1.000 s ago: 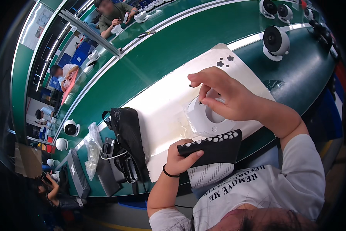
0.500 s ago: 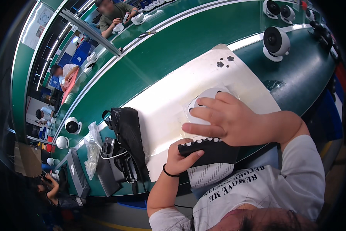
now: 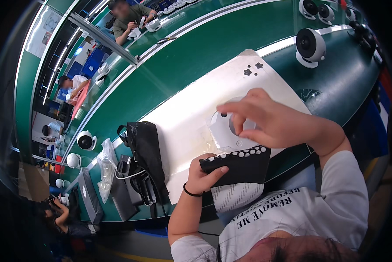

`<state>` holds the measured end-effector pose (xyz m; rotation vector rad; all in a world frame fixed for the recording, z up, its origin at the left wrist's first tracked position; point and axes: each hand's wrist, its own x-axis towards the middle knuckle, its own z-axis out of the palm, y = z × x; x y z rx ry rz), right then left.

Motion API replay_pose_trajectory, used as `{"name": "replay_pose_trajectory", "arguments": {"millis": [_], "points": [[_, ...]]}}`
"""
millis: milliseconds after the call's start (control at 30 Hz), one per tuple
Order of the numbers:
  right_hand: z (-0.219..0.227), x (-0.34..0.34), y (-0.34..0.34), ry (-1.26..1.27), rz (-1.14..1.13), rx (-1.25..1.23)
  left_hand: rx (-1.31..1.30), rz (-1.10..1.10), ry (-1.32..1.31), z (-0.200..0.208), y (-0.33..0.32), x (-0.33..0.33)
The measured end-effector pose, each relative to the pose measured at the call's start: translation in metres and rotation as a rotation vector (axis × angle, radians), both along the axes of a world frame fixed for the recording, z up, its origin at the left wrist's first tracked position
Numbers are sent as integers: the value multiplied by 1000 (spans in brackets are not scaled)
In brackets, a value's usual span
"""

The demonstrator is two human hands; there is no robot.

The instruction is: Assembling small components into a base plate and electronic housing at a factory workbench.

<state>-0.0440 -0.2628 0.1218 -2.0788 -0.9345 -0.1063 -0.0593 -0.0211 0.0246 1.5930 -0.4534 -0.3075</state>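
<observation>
Gripping the left end of a black sheet (image 3: 241, 169), thumb on its face, the left hand (image 3: 199, 178) held it near the body; white discs (image 3: 247, 153) lined its upper edge, and printed paper (image 3: 238, 194) showed below. Right hand (image 3: 265, 121) was over the white housing (image 3: 223, 130), fingers curled; could not tell whether anything was pinched. Housing lay on the white mat (image 3: 191, 118), just beyond the sheet, a dark dot (image 3: 224, 115) on its rim. Farther left: black bag (image 3: 142, 140), then clear plastic bag (image 3: 106, 172). Far right: white round-headed device (image 3: 320, 46) stood on the green bench (image 3: 348, 65).
</observation>
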Motion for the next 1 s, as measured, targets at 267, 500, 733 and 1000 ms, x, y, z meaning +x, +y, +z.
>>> {"name": "replay_pose_trajectory", "arguments": {"millis": [267,500,733,1000], "points": [[-2,-2,3,-29,86,-141,-4,-15,-30,0,-2,1],[2,-16,-1,-323,39,-441,5,-12,-51,-3,0,2],[-20,-28,6,-679,-102,-444,-17,-22,-27,1,-4,0],[-27,-21,25,-609,-14,-69,-93,-21,-26,3,-4,-5]]}}
